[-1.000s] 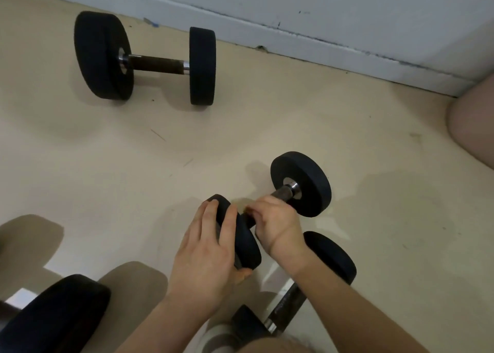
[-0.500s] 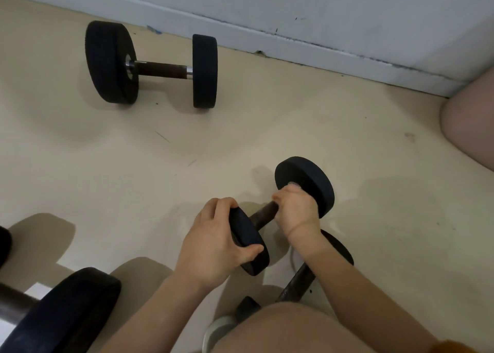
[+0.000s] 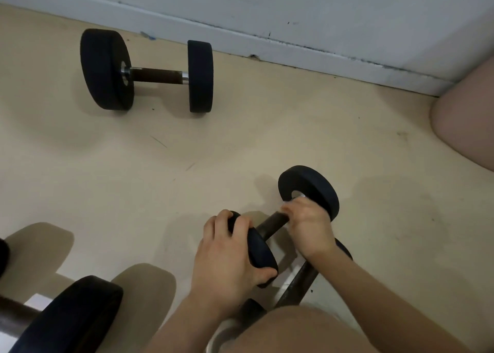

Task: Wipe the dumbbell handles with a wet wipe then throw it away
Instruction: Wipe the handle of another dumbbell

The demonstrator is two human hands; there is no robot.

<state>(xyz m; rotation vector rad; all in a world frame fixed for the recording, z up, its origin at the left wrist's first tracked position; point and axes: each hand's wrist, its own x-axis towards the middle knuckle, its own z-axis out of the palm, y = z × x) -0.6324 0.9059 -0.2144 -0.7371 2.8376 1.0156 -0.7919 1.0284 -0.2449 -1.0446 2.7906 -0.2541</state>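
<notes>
Head view, looking down: my left hand (image 3: 227,256) is wrapped over the near black rubber disc (image 3: 260,251) of the small black dumbbell with the dark brown metal handle (image 3: 270,225). Thumb sits under the rim and fingers are curled over the top, to stop it rolling on the beige floor (image 3: 240,144). My right hand (image 3: 310,224) is curled round that handle hard against the far disc (image 3: 312,189) — the end of a rubbing stroke, I judge. The wet wipe should be inside that fist; something pale shows at my fingertips, but I cannot tell if that is it.

Just beside this dumbbell, under my right forearm, lies a longer dark-handled dumbbell (image 3: 299,285). Well beyond it, near the wall, stands another black dumbbell (image 3: 157,75) — and off to its left a big black one (image 3: 72,315).
</notes>
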